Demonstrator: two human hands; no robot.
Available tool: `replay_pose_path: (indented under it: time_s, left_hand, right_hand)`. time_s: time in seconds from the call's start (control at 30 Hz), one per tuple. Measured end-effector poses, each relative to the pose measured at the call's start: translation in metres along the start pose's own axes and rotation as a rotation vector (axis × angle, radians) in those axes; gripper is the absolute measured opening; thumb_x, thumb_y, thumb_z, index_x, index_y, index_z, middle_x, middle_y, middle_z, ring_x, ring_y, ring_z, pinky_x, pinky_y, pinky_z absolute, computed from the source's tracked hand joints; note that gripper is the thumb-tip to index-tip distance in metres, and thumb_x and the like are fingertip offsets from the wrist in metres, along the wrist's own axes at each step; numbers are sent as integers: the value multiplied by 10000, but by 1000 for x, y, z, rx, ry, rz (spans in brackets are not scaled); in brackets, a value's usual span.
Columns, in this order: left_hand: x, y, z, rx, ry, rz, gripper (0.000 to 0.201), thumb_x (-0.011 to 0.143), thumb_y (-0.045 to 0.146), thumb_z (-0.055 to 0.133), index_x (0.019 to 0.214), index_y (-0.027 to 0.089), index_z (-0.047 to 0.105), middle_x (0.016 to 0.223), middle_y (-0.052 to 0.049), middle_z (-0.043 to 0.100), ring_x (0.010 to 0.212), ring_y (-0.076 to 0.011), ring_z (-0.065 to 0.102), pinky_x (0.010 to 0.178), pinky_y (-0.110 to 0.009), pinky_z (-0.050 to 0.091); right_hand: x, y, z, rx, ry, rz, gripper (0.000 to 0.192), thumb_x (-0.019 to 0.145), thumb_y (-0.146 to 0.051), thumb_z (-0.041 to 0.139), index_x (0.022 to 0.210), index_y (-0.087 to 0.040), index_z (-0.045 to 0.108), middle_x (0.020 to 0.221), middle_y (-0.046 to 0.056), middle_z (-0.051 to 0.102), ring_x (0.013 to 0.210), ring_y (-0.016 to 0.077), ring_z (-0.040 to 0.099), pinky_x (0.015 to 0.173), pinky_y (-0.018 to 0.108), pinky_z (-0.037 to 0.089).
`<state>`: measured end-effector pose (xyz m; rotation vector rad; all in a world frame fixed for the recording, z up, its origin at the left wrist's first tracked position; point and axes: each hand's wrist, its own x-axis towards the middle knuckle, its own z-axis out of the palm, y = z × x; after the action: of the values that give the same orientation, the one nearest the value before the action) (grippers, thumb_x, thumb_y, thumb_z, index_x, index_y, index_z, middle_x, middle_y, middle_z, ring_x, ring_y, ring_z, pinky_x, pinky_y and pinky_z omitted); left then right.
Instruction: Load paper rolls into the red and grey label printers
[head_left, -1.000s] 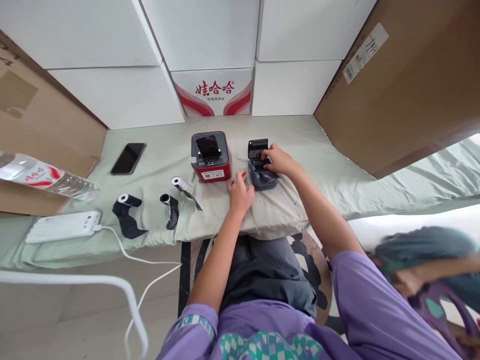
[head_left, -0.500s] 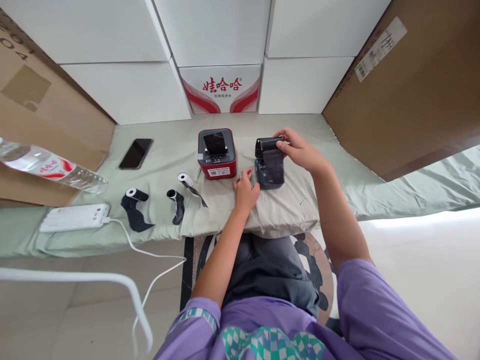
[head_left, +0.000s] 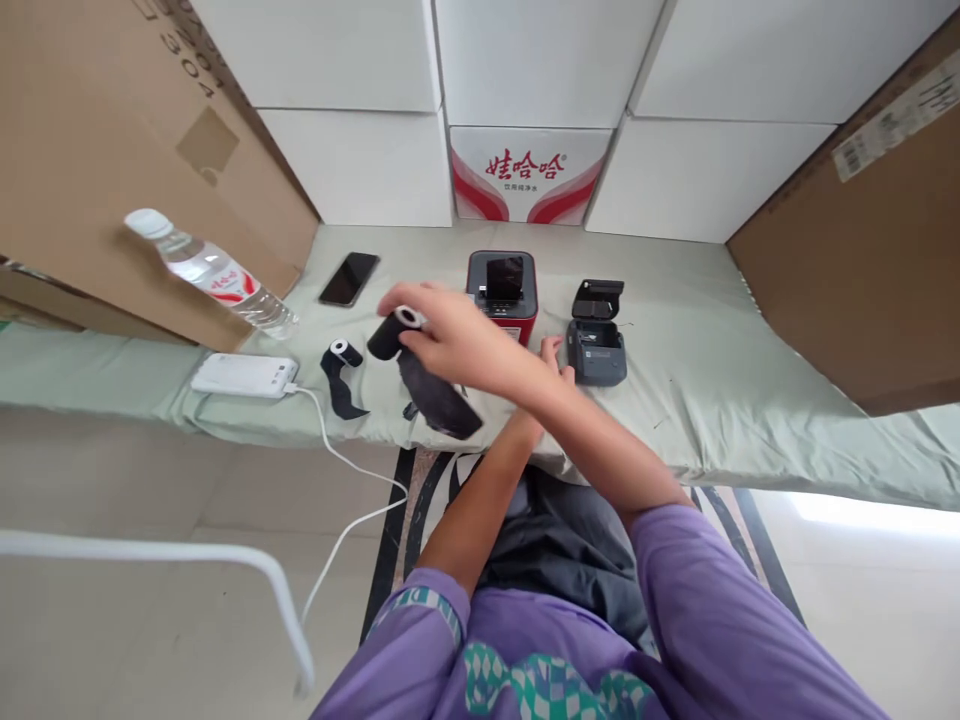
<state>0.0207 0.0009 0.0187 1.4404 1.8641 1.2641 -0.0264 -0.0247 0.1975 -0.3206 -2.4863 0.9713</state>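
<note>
I've got the black roll [head_left: 385,339] pinched in my right hand [head_left: 454,335], strip [head_left: 439,398] trailing below those fingers; grey printer [head_left: 598,356] well right of them, so roll's out; lid [head_left: 600,292] up, not yet shut; left hand [head_left: 553,354] just beside printer, fingers loosely parted, nothing visible between; another roll [head_left: 346,353] left of right fingers.

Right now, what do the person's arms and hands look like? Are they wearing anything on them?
The left hand and right hand are bare, with no gloves showing. Both forearms are bare too. The left sleeve and right sleeve are short and purple. The left one has a teal-and-white band with lettering too small to read.
</note>
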Motion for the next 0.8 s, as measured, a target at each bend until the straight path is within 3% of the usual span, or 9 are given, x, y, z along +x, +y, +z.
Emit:
replay_pose_path:
  time_s: [0.1,0.17,0.27,0.33,0.43,0.53,0.63,0.7,0.8]
  left_hand:
    - [1,6,-2,9,-21,-25,513,871,-4,566,1340,197,519,1489,-146,687,1407,-248,641,1305,-497,334]
    - [1,8,-4,11,-31,-18,508,880,14,555,1349,205,522,1497,-134,685,1420,-236,634,1297,-482,339]
    - [0,9,-8,4,-40,-2,498,889,28,540,1352,212,523,1496,-135,686,1420,-229,635,1291,-467,338]
    - [-1,9,-9,-4,-38,4,497,885,24,533,1348,204,522,1495,-141,686,1417,-230,636,1290,-469,336]
    - [-1,7,-7,-12,-23,12,497,878,14,532,1340,197,526,1491,-136,689,1400,-230,647,1282,-466,347]
    - [2,2,1,-17,10,2,500,870,16,555,1332,206,547,1454,-118,715,1361,-238,671,1261,-453,382]
    - [5,-5,10,-15,49,-8,499,870,45,600,1341,208,568,1356,-117,761,1309,-264,699,1230,-445,428]
    - [6,-6,12,2,59,-9,485,880,64,613,1339,212,575,1306,-113,777,1280,-275,711,1217,-450,441]
    - [4,-1,7,40,48,-11,431,894,63,602,1294,223,588,1291,-95,781,1265,-265,716,1219,-454,429]
  right_hand:
    - [36,-5,57,-185,-141,119,401,946,-9,489,1283,-171,634,1215,123,628,810,184,650,781,347,541]
    - [53,-1,96,-323,-231,208,398,902,25,558,1231,-172,666,1248,147,633,821,210,683,738,357,525]
    - [66,10,143,-356,-217,274,282,805,19,755,1038,-135,721,1149,152,691,1026,308,708,859,404,533]
    - [69,17,156,-299,-168,289,275,732,8,844,937,-131,725,1053,121,717,1094,338,692,939,436,519]
    - [67,21,135,-335,-155,237,222,860,-119,795,1076,-157,759,1144,132,735,1160,344,671,979,451,503]
    - [59,23,82,-438,-107,216,329,1025,-198,587,1323,-173,726,1293,172,719,1184,334,659,982,447,494]
    - [48,26,42,-453,-114,251,375,1043,-210,540,1370,-160,716,1278,161,750,1209,346,635,1031,482,456]
    - [40,29,39,-475,-177,241,344,1039,-268,579,1325,-165,741,1245,151,772,1269,371,595,1096,552,397]
    - [33,33,63,-582,-278,188,287,989,-289,666,1217,-146,768,1195,178,788,1330,405,543,1184,682,240]
